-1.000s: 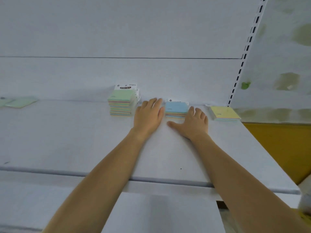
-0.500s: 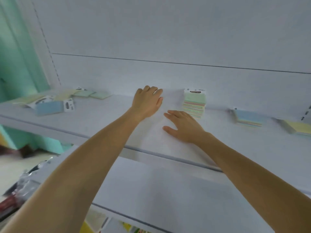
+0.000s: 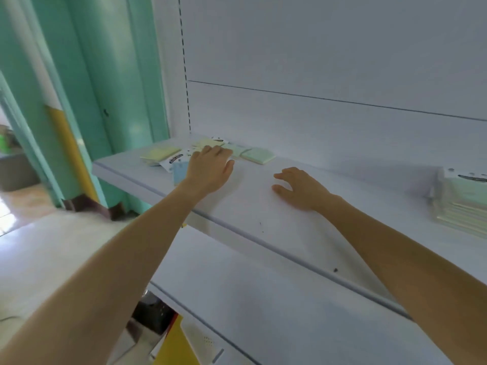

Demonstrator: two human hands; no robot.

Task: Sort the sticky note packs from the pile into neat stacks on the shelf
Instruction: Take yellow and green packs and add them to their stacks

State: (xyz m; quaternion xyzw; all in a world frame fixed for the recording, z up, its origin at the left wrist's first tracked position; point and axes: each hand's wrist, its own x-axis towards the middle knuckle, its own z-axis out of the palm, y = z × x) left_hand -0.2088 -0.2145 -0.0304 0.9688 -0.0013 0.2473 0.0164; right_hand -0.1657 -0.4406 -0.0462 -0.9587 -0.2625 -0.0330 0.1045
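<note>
Shelf (image 3: pixel 253 214), white, upper tier.

Pile of sticky note packs (image 3: pixel 203 143): far left end of the shelf, by the back panel (image 3: pixel 316 122). It holds a yellow pack (image 3: pixel 159 153), a blue pack (image 3: pixel 179 173) and a green pack (image 3: pixel 258 155), lying loose and partly overlapping.

Left grip (image 3: pixel 210 167): palm down, fingers straight, laid over the middle of the pile and clasping nothing.

Right grip (image 3: pixel 300 188): wide, fingers relaxed, resting on the bare shelf, apart from the pile.

Stack of packs (image 3: pixel 461 204): right edge of the view, squared up, blurred.

Teal pillar (image 3: pixel 118 75): left of the shelf.
</note>
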